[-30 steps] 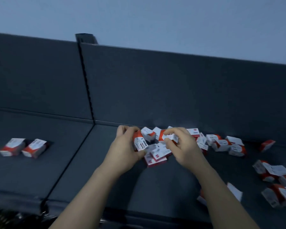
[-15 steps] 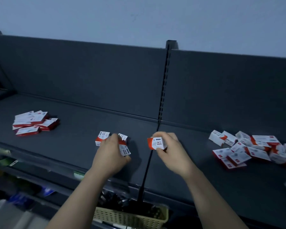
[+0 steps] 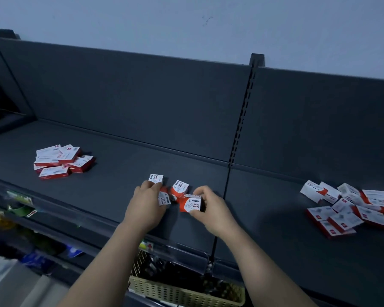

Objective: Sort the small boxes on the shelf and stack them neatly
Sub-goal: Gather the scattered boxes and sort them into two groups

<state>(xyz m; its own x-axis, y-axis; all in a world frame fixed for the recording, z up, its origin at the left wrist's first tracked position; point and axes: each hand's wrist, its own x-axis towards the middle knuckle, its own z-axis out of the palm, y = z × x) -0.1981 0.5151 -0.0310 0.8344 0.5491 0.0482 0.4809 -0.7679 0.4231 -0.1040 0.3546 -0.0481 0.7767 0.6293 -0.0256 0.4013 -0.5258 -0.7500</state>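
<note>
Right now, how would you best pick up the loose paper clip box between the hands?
Probably from above: pinch the loose box across its width. It lies white face up, and the box in the left hand and another in the right hand crowd its near side.

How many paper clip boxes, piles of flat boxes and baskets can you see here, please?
Paper clip boxes: 4
Piles of flat boxes: 2
Baskets: 1
Total: 7
</note>
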